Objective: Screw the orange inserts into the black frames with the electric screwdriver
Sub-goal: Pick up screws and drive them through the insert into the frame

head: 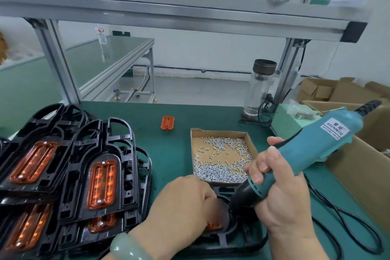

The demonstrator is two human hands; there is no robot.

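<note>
Factory assembly bench (173,116), screw tray (221,154)

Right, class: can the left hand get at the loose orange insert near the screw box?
Probably yes: only bare mat lies between the left hand and the loose orange insert.

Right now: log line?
step: screwing | right hand: grips screwdriver, tip at frame | left hand: rests on frame, over insert | screws: in box

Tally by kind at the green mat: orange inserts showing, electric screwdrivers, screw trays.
Orange inserts: 6
Electric screwdriver: 1
Screw tray: 1
Total: 8
</note>
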